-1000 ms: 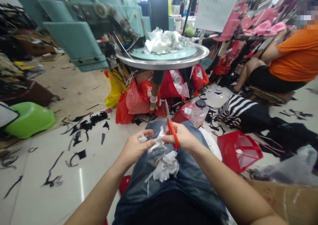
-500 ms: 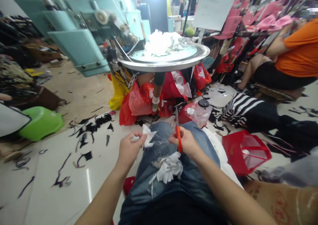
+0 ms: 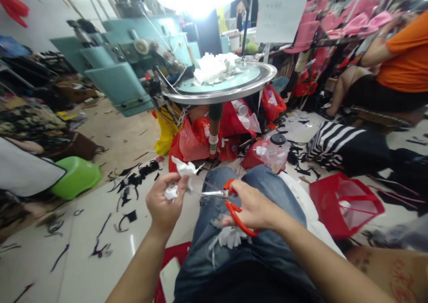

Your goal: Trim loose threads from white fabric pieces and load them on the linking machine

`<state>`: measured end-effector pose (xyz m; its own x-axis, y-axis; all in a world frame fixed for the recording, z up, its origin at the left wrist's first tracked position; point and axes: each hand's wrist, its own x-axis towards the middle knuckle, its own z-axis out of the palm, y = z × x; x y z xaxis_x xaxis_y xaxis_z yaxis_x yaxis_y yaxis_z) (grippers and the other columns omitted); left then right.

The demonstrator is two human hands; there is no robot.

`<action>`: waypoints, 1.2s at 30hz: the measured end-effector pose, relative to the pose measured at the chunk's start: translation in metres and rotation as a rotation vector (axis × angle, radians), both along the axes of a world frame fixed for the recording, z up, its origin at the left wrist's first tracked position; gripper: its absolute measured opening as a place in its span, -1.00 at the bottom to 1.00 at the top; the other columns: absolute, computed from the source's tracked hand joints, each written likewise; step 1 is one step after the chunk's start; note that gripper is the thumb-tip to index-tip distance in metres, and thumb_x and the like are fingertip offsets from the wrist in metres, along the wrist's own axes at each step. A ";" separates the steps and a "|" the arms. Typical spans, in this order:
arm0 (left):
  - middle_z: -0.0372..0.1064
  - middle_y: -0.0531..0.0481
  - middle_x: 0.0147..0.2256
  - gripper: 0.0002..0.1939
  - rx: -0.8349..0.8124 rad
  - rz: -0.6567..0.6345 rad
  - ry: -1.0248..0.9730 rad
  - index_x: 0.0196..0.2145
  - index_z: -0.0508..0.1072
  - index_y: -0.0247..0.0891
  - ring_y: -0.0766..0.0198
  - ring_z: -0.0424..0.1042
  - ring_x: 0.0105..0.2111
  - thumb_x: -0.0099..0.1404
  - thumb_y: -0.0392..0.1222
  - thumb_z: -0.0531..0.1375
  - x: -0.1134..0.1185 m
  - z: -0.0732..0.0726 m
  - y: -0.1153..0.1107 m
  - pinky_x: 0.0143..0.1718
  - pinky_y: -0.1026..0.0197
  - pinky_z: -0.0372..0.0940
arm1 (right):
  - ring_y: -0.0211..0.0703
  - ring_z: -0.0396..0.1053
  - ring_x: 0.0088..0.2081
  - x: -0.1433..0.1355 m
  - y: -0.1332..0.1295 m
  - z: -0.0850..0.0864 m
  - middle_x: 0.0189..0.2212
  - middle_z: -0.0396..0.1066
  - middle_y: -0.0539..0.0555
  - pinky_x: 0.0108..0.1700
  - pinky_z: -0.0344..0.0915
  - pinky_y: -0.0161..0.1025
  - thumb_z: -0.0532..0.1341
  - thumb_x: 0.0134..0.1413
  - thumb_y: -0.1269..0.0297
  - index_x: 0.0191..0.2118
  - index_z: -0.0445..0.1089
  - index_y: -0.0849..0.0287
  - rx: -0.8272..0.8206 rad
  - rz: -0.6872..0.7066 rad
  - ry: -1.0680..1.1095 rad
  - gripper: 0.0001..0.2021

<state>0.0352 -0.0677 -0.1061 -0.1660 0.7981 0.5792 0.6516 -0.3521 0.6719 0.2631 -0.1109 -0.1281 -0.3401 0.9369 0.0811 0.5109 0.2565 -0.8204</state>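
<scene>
Left hand (image 3: 163, 205) curled, pinching white scrap (image 3: 185, 168); right hand (image 3: 256, 205) partly curled, gripping orange-handled scissors (image 3: 226, 193), blades toward scrap. White pile (image 3: 216, 69) on round tabletop (image 3: 214, 99), behind near edge.

At 12 o'clock, the round metal-rimmed counter (image 3: 217, 99) carries a crumpled white heap (image 3: 214, 69). The denim-clad lap (image 3: 284, 200) bears frayed white scraps (image 3: 231, 237) at 6. On the pale floor (image 3: 100, 276), black offcuts (image 3: 147, 169) lie toward 8, a red bag (image 3: 334, 200) at 4.

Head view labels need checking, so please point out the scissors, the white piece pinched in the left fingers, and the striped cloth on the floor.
Scissors (image 3: 219, 194): head view, on the metal near the pivot.
White piece (image 3: 185, 168): head view, on its middle.
Striped cloth (image 3: 338, 141): head view, on its striped part.
</scene>
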 end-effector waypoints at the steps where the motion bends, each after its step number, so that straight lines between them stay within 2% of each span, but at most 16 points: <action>1: 0.44 0.04 -0.47 -0.77 0.065 -0.002 0.079 -0.38 0.50 -0.26 0.32 0.39 -0.50 0.15 -0.03 0.32 -0.002 0.007 0.000 -0.38 0.30 0.29 | 0.03 0.39 -0.12 0.005 0.000 0.006 -0.14 0.41 0.16 -0.05 0.34 -0.06 0.39 -0.19 -0.16 -0.09 0.31 0.19 0.092 -0.008 -0.153 -0.36; 4: 0.49 0.01 -0.45 -0.79 0.165 -0.078 0.207 -0.39 0.52 -0.25 0.30 0.43 -0.48 0.17 -0.05 0.32 -0.004 0.021 0.000 -0.35 0.28 0.33 | 0.11 0.36 -0.04 0.015 0.005 0.021 -0.10 0.39 0.24 0.01 0.33 -0.04 0.36 -0.19 -0.24 -0.07 0.34 0.25 0.257 -0.019 -0.459 -0.30; 8: 0.52 0.00 -0.40 -0.88 0.232 -0.201 0.276 -0.36 0.52 -0.25 0.28 0.48 -0.42 0.21 -0.15 0.32 0.004 0.020 0.001 -0.29 0.28 0.35 | 0.13 0.39 -0.05 0.005 0.017 0.035 -0.14 0.42 0.25 0.01 0.33 -0.08 0.35 -0.20 -0.29 -0.12 0.39 0.28 0.356 0.021 -0.624 -0.29; 11: 0.52 0.01 -0.36 -0.90 0.260 -0.227 0.250 -0.33 0.49 -0.25 0.31 0.48 -0.39 0.21 -0.21 0.33 0.009 0.017 -0.001 -0.26 0.29 0.34 | 0.10 0.46 -0.12 -0.005 0.024 0.032 -0.18 0.47 0.26 -0.12 0.36 -0.13 0.28 0.05 -0.09 -0.15 0.43 0.26 0.289 0.029 -0.698 -0.53; 14: 0.47 0.04 -0.37 -0.86 0.208 -0.131 0.138 -0.32 0.47 -0.26 0.36 0.42 -0.44 0.19 -0.20 0.33 0.003 0.022 -0.005 -0.34 0.32 0.31 | 0.10 0.50 -0.21 0.007 0.025 0.016 -0.25 0.51 0.27 -0.23 0.36 -0.15 0.26 0.11 0.06 -0.22 0.46 0.27 0.199 0.006 -0.739 -0.68; 16: 0.37 0.11 -0.46 -0.82 0.118 -0.067 -0.033 -0.35 0.41 -0.26 0.40 0.34 -0.53 0.17 -0.16 0.34 -0.010 0.029 -0.005 -0.47 0.34 0.25 | 0.15 0.48 -0.17 0.029 0.022 0.001 -0.23 0.50 0.29 -0.21 0.36 -0.12 0.32 0.02 -0.02 -0.20 0.45 0.29 0.174 -0.024 -0.760 -0.58; 18: 0.26 0.17 -0.53 -0.74 -0.060 -0.083 -0.286 -0.36 0.32 -0.21 0.41 0.25 -0.60 0.13 -0.10 0.34 -0.031 0.030 -0.001 -0.58 0.36 0.16 | 0.15 0.45 -0.13 0.055 0.015 -0.014 -0.17 0.47 0.27 -0.20 0.34 -0.13 0.37 -0.09 -0.10 -0.12 0.42 0.28 0.109 -0.082 -0.710 -0.45; 20: 0.27 0.18 -0.54 -0.65 -0.333 -0.145 -0.479 -0.28 0.27 -0.15 0.37 0.27 -0.62 0.05 -0.06 0.33 -0.057 0.021 0.006 -0.61 0.36 0.15 | 0.06 0.44 -0.19 0.075 0.005 -0.025 -0.20 0.47 0.20 -0.24 0.30 -0.18 0.40 -0.14 -0.07 -0.12 0.40 0.23 -0.004 -0.139 -0.527 -0.45; 22: 0.28 0.17 -0.58 -0.60 -0.568 -0.114 -0.492 -0.22 0.30 -0.14 0.35 0.25 -0.65 0.01 -0.03 0.32 -0.080 0.001 0.013 -0.65 0.37 0.12 | -0.06 0.41 -0.30 0.083 -0.007 -0.033 -0.29 0.46 0.12 -0.30 0.25 -0.24 0.40 -0.11 0.08 -0.19 0.39 0.20 -0.099 -0.165 -0.315 -0.61; 25: 0.21 0.17 -0.66 -0.61 -0.763 0.005 -0.378 -0.27 0.42 -0.26 0.40 0.13 -0.72 0.03 0.05 0.30 -0.096 -0.032 0.013 -0.72 0.40 -0.01 | -0.18 0.35 -0.38 0.070 -0.022 -0.039 -0.38 0.43 0.01 -0.35 0.19 -0.31 0.31 -0.04 0.34 -0.23 0.38 0.17 -0.130 -0.120 -0.157 -0.80; 27: 0.18 0.17 -0.68 -0.65 -0.824 0.011 -0.247 -0.44 0.40 -0.27 0.41 0.12 -0.71 0.05 0.08 0.31 -0.088 -0.045 0.001 -0.71 0.39 0.00 | -0.24 0.34 -0.40 0.051 -0.029 -0.040 -0.40 0.42 -0.04 -0.36 0.18 -0.36 0.26 -0.03 0.41 -0.24 0.37 0.14 -0.143 -0.052 -0.097 -0.83; 29: 0.18 0.14 -0.67 -0.62 -0.780 -0.115 -0.013 -0.59 0.30 -0.25 0.39 0.19 -0.68 0.10 0.06 0.30 -0.065 -0.051 -0.021 -0.66 0.37 0.09 | -0.27 0.34 -0.40 0.029 -0.030 -0.043 -0.40 0.43 -0.07 -0.37 0.17 -0.38 0.26 -0.05 0.43 -0.24 0.37 0.12 -0.162 0.004 -0.045 -0.81; 31: 0.39 0.00 -0.48 -0.63 -0.578 -0.394 0.189 -0.64 0.27 -0.25 0.31 0.40 -0.50 0.19 -0.06 0.25 -0.036 -0.053 -0.047 -0.46 0.31 0.30 | -0.28 0.32 -0.41 0.012 -0.027 -0.048 -0.42 0.42 -0.07 -0.38 0.13 -0.38 0.27 -0.06 0.41 -0.24 0.36 0.12 -0.186 0.010 -0.024 -0.80; 33: 0.47 -0.08 -0.28 -0.75 -0.407 -0.655 0.356 -0.53 0.38 -0.25 0.26 0.49 -0.31 0.31 -0.20 0.13 -0.008 -0.058 -0.070 -0.28 0.28 0.36 | -0.29 0.28 -0.45 0.002 -0.020 -0.055 -0.46 0.38 -0.08 -0.41 0.09 -0.37 0.27 -0.06 0.41 -0.28 0.34 0.15 -0.211 -0.018 -0.015 -0.83; 34: 0.47 -0.08 -0.29 -0.82 -0.349 -0.721 0.460 -0.44 0.43 -0.24 0.27 0.49 -0.32 0.32 -0.25 0.11 0.003 -0.062 -0.078 -0.30 0.29 0.36 | -0.29 0.25 -0.46 0.000 -0.017 -0.057 -0.48 0.36 -0.08 -0.43 0.07 -0.37 0.27 -0.07 0.42 -0.31 0.32 0.15 -0.220 -0.031 -0.008 -0.84; 36: 0.46 -0.04 -0.38 -0.88 -0.280 -0.749 0.671 -0.26 0.48 -0.23 0.25 0.47 -0.41 0.30 -0.29 0.14 0.016 -0.072 -0.087 -0.41 0.31 0.33 | -0.31 0.22 -0.47 0.002 -0.012 -0.058 -0.50 0.33 -0.10 -0.44 0.06 -0.37 0.29 -0.11 0.43 -0.36 0.28 0.16 -0.230 -0.045 0.017 -0.83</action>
<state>0.0514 -0.1546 -0.1780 0.7145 0.6839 0.1476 0.6004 -0.7076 0.3726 0.2650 -0.1225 -0.1860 -0.2981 0.9455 -0.1308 0.5031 0.0392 -0.8633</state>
